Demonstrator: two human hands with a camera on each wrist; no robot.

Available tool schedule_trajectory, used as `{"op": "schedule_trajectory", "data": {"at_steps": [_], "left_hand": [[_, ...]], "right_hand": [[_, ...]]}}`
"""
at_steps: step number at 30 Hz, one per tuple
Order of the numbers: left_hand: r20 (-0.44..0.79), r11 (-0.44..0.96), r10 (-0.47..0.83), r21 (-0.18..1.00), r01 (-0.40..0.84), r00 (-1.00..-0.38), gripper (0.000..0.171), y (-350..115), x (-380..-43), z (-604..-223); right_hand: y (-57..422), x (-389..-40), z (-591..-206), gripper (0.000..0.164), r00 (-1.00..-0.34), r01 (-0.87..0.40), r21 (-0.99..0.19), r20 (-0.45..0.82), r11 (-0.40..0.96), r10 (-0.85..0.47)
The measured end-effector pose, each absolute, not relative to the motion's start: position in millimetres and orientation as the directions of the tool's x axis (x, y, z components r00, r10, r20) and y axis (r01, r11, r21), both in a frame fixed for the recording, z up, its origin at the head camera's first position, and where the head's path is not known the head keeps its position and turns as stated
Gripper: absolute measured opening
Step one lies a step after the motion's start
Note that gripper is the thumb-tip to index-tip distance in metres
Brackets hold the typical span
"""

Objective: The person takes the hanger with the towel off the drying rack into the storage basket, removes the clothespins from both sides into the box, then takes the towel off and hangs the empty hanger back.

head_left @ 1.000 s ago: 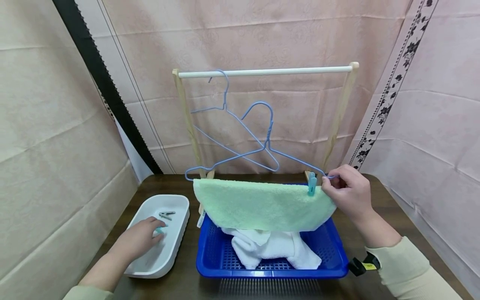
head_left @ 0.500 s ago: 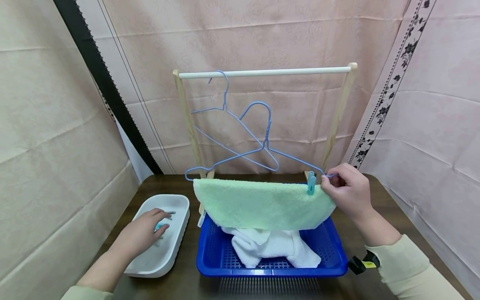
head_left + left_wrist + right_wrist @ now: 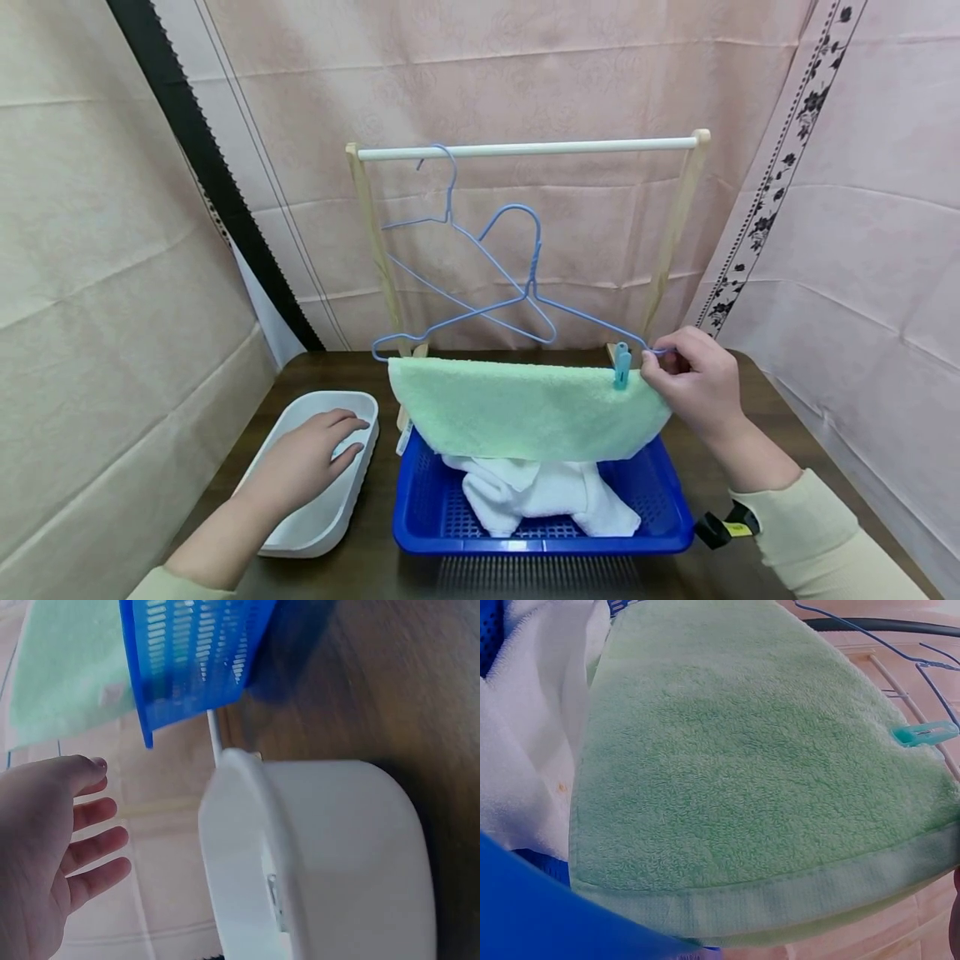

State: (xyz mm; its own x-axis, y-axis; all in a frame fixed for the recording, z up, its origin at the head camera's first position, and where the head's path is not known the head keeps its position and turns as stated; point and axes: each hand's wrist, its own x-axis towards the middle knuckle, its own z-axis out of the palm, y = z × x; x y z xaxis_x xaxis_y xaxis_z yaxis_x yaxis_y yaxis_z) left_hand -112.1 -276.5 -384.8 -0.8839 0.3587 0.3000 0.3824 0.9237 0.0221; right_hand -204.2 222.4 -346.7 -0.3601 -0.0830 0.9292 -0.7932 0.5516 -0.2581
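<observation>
1. Front hanger (image 3: 534, 279): we pinched one end in our right hand (image 3: 697, 381), likely steadying it.
2. Green towel (image 3: 517, 412) hung there above the blue basket (image 3: 543, 547); clip (image 3: 622, 367) presumably stopped slipping.
3. Our left hand (image 3: 306, 462), fingers loose, apparently gripping nothing, hovered over the white tray (image 3: 318, 512).

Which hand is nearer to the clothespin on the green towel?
Right. The right hand holds the hanger beside the clothespin; the left hand is far off, over the tray.
</observation>
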Motion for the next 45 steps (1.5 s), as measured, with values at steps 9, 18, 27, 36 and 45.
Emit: {"op": "schedule_trajectory", "data": {"at_steps": [9,18,27,36,45], "left_hand": [[0.285,0.912,0.391,0.006,0.41,-0.875,0.028,-255,-106,-374],[0.3,0.901,0.406,0.028,0.433,-0.863,0.029,-236,-106,-366],[0.38,0.872,0.444,0.022,0.488,-0.811,0.031,-220,-111,-361],[0.397,0.851,0.46,0.056,0.521,-0.794,0.032,-200,-114,-348],[0.449,0.824,0.473,0.08,0.561,-0.758,0.033,-173,-124,-338]], "right_hand": [[220,-201,-346,0.003,-0.363,-0.792,-0.262,0.928,0.551,-0.081],[220,-201,-347,0.003,-0.358,-0.797,-0.255,0.93,0.548,-0.087],[219,-199,-345,0.003,-0.371,-0.787,-0.262,0.925,0.558,-0.089],[220,-201,-347,0.004,-0.355,-0.789,-0.251,0.931,0.561,-0.083],[220,-202,-347,0.005,-0.34,-0.795,-0.237,0.937,0.558,-0.087]]}}
